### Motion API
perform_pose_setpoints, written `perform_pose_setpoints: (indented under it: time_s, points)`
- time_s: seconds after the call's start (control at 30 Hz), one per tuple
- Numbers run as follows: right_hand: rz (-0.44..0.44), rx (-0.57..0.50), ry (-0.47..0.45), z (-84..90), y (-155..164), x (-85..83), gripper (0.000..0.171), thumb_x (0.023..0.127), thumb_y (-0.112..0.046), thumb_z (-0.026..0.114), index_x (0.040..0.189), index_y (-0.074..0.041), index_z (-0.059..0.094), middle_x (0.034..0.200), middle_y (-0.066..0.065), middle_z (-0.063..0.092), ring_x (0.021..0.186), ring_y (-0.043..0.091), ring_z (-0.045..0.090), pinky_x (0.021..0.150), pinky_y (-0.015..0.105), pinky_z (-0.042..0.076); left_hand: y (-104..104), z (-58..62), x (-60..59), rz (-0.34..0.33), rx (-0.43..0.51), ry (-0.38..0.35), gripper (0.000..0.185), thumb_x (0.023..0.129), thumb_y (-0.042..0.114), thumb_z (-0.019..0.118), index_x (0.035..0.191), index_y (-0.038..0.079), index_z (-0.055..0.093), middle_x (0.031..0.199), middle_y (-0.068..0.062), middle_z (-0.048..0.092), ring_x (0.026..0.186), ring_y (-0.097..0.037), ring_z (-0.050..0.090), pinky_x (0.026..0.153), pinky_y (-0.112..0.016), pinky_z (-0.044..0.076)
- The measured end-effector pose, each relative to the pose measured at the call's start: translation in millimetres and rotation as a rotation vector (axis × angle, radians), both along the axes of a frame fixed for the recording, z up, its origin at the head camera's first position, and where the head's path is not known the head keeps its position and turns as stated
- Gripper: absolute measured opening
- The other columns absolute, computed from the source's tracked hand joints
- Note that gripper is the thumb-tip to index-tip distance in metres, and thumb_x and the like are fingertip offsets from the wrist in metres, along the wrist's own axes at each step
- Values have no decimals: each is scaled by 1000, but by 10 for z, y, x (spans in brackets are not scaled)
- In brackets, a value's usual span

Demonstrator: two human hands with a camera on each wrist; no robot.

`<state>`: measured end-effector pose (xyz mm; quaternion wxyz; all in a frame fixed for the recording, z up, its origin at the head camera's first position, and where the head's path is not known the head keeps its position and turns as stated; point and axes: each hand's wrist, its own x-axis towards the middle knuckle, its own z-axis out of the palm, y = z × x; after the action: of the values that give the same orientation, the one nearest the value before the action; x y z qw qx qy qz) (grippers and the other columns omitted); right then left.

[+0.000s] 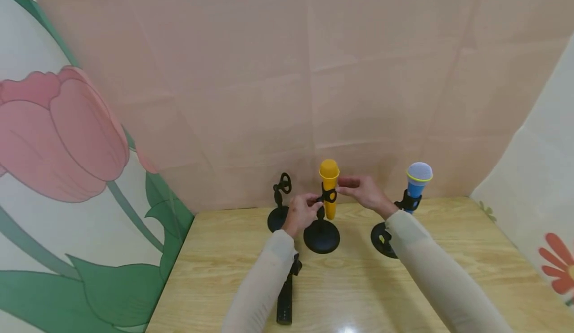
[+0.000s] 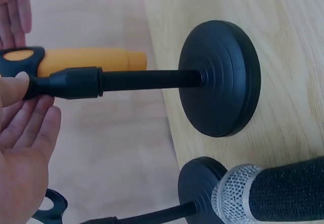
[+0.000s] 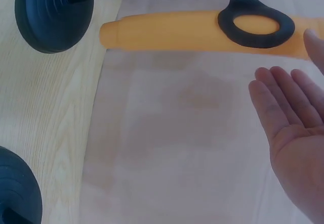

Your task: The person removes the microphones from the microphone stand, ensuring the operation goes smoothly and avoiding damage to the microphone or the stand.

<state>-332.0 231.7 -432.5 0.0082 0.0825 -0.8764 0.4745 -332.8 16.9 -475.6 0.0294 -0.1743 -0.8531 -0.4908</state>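
A yellow microphone [image 1: 329, 171] stands upright in the ring clip of the middle black stand [image 1: 322, 237]. My left hand [image 1: 302, 213] pinches this stand at its neck, just under the clip, thumb on one side and fingers behind. On the other side, my right hand [image 1: 364, 193] is at the yellow microphone with its fingers straight and its thumb tip beside the ring [image 3: 257, 24]. The microphone's narrow lower end [image 2: 134, 60] hangs beside the stand's pole, above the table.
A blue microphone [image 1: 417, 183] sits in a stand at the right, partly behind my sleeve. Left of the middle, another stand [image 1: 278, 217] has a bare ring clip. A black microphone [image 2: 283, 191] with a silver mesh head is nearer me. Behind the wooden table [image 1: 215, 273] hangs a pinkish cloth.
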Motion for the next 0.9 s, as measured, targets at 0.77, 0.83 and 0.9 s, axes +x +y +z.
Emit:
perform_pose_setpoints:
  time_s: [0.77, 0.83, 0.9]
  points:
    - [82, -32, 111, 17, -105, 32, 46, 88, -24, 79, 121, 4, 66, 114, 20, 70, 101, 34, 68, 91, 49, 54, -174, -57, -132, -140, -20, 3, 25, 98, 13, 65, 121, 6, 72, 115, -5, 73, 106, -16, 67, 91, -30, 54]
    - [77, -30, 108, 16, -110, 30, 47, 87, -26, 79, 121, 4, 66, 115, 20, 70, 101, 34, 68, 91, 49, 54, -175, -57, -133, -142, -11, 10, 24, 98, 11, 65, 120, 5, 72, 115, -6, 73, 106, -17, 68, 91, -32, 54]
    - [72, -35, 103, 13, -118, 31, 49, 87, -28, 80, 121, 4, 66, 114, 20, 70, 100, 33, 68, 90, 49, 54, -178, -54, -132, -142, -10, 10, 25, 98, 10, 64, 121, 5, 72, 115, -7, 73, 107, -19, 67, 92, -33, 54]
